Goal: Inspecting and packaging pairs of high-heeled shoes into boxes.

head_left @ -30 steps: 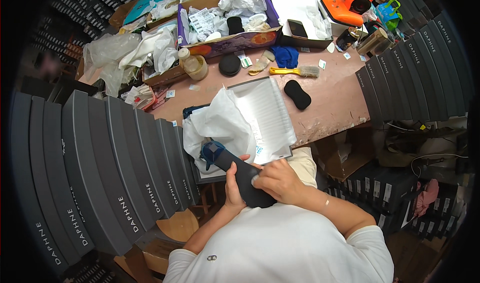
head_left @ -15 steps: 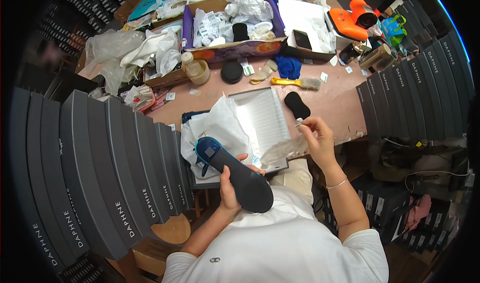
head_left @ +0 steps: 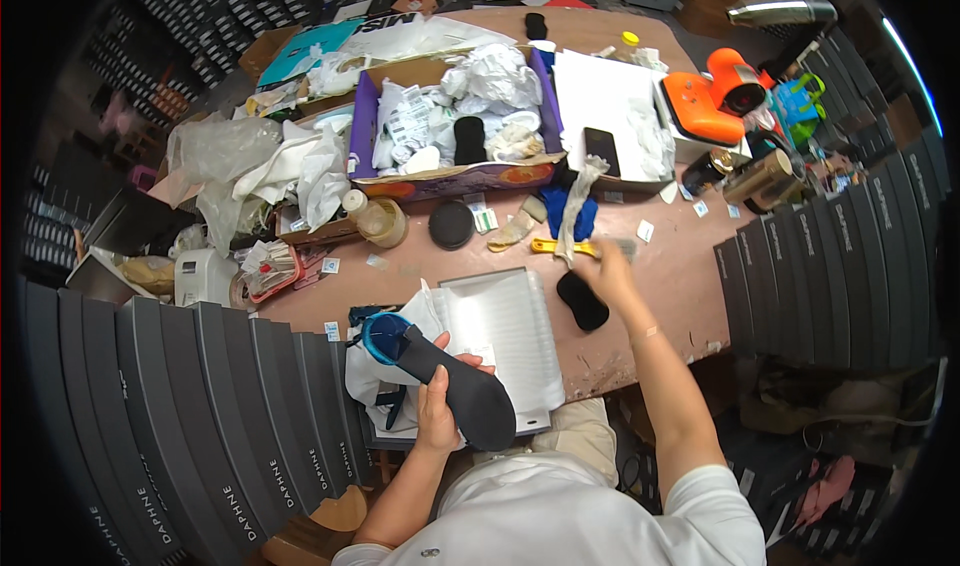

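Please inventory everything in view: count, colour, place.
Table: one, pinkish, centre
Shoe: one, dark with blue lining, lower centre
Open box: one, white inside, beyond the shoe
Purple box: one, purple, rear
Pads: at least two, black, by open box, in purple box
Brush: one, yellow handle, centre
Cloth: one, blue, centre
Pale strip: one, whitish, overlapping cloth
Round container: one, black, centre
Bottle: one, yellowish, left of centre
Phone: one, dark, rear
Orange device: one, orange, right rear
Bags, paper: many, whitish, rear left
Stacked boxes: many, dark grey, both sides
Left hand: one, holding shoe
Right hand: one, beside pale strip
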A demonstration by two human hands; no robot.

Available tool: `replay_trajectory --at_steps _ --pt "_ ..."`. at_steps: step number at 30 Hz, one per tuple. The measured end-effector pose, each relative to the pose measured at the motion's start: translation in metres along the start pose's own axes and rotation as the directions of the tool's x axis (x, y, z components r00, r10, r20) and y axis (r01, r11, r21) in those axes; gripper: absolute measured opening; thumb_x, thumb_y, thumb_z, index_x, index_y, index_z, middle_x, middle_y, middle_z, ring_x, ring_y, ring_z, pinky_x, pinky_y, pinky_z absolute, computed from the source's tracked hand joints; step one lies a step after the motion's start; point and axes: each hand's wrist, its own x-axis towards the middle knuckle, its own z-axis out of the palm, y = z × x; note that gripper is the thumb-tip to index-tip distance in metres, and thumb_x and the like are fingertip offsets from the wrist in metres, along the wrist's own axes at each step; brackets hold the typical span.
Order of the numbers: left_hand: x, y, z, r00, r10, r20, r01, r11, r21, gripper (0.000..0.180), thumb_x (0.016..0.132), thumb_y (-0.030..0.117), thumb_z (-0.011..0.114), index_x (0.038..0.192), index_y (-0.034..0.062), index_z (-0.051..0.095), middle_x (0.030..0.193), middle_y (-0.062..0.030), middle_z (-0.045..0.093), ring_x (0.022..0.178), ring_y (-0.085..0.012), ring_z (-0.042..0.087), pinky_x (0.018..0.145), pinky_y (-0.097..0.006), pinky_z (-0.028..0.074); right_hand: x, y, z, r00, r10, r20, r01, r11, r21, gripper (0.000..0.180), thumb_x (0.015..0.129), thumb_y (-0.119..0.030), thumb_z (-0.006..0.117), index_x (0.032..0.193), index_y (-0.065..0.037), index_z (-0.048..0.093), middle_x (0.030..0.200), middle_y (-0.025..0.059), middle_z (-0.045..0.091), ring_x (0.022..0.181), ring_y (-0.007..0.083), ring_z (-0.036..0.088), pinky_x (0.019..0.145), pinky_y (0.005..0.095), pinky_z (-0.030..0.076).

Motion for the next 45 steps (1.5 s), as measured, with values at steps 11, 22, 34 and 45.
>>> replay_trajectory --at_steps 11,22,34,45 --pt "0.024 -0.002 -0.011 0.997 0.002 -0.071 -0.014 0.986 -0.164 0.069 0.097 0.059 0.026 0.145 0.0086 0.024 0.097 -0.0148 0.061 0.089 -0.0302 0.064 0.08 -0.044 0.054 0.003 -0.083 0.03 0.886 -0.451 -0.107 0.457 0.888 0.044 0.04 0.077 -0.011 0.065 0.114 -0.002 0.053 0.124 0.0215 0.049 0.11 0.0407 0.052 0.093 0.0445 0.044" --pt "0.021 0.027 -0.037 0.988 0.073 -0.139 -0.099 0.977 -0.188 0.08 0.092 0.069 0.022 0.144 0.0088 0.026 0.099 -0.0156 0.061 0.091 -0.0313 0.064 0.082 -0.043 0.053 0.049 -0.162 0.095 0.829 -0.555 -0.073 0.559 0.829 0.037 0.037 0.082 -0.015 0.066 0.117 -0.004 0.059 0.11 0.0182 0.057 0.097 0.0357 0.058 0.083 0.0409 0.048" --pt "-0.033 0.018 -0.037 0.994 0.088 -0.06 -0.092 0.993 -0.079 0.078 0.095 0.066 0.019 0.141 0.0052 0.032 0.102 -0.0086 0.06 0.097 -0.0204 0.059 0.088 -0.033 0.047 -0.175 -0.246 0.063 0.659 -0.747 -0.087 0.752 0.651 0.104 0.027 0.07 -0.009 0.072 0.096 -0.009 0.065 0.087 0.0069 0.06 0.071 0.0246 0.06 0.059 0.0367 0.046" --pt "-0.064 0.018 -0.052 0.98 0.058 0.188 -0.06 0.998 0.005 0.083 0.094 0.067 0.016 0.143 0.0036 0.032 0.116 -0.0097 0.056 0.106 -0.0162 0.054 0.095 -0.031 0.042 -0.23 -0.247 0.044 0.682 -0.731 -0.011 0.73 0.679 0.08 0.022 0.072 -0.008 0.071 0.092 -0.008 0.063 0.086 0.0065 0.059 0.074 0.0249 0.059 0.062 0.0359 0.046"
